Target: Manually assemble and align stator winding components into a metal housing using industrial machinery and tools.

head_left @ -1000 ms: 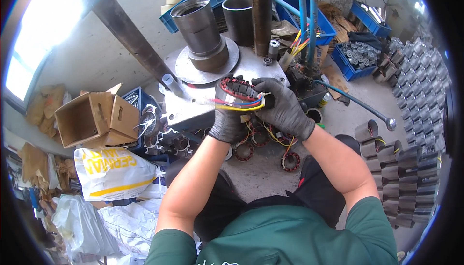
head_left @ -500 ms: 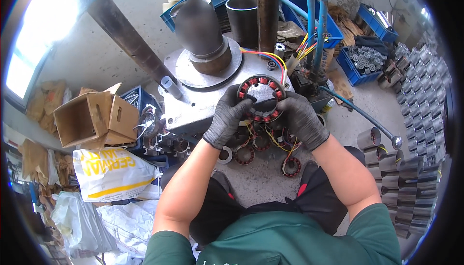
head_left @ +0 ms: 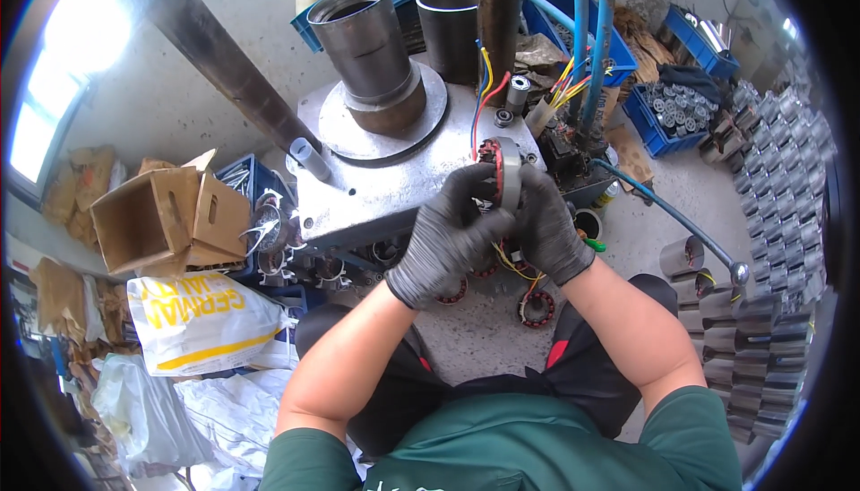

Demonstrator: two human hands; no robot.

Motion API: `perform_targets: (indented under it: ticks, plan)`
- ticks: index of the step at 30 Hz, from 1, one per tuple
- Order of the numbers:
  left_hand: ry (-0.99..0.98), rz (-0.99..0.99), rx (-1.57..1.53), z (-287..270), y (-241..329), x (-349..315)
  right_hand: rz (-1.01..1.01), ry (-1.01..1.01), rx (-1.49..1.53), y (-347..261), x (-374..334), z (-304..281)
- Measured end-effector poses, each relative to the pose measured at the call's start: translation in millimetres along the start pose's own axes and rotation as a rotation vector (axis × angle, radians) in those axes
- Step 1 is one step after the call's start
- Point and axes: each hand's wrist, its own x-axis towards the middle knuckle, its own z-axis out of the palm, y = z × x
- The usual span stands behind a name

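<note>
Right of the steel cylinder [head_left: 360,47] and nearer the wearer, left hand [head_left: 451,238] and right hand [head_left: 549,229] pinch a grey-rimmed, red-wound ring [head_left: 511,175] on edge, axis roughly sideways, wound face leftward, coloured leads [head_left: 489,67] upward.

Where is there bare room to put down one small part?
On the metal plate, the front-left stretch between the disc, the translucent tube and the left hand looks bare apart from holes. The floor between the legs also shows bare, nearer than the wound rings. Crowded: the plate's right rear, around the pillar and small steel parts.
</note>
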Motion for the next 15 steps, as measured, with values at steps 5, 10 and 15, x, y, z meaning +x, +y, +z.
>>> perform_targets:
  ticks: [5,10,15]
  plan:
    - [0.322,-0.245,-0.171,-35.9,-20.6,22.1,-0.007,-0.026,0.185,9.5,3.9,-3.8]
    - [0.229,-0.48,-0.308,-45.0,-33.2,29.7,0.087,-0.02,0.291,4.1,-4.6,12.8]
    - [0.149,-0.407,-0.438,-43.6,-15.2,22.3,0.159,-0.065,0.387,-6.3,-9.6,12.3]
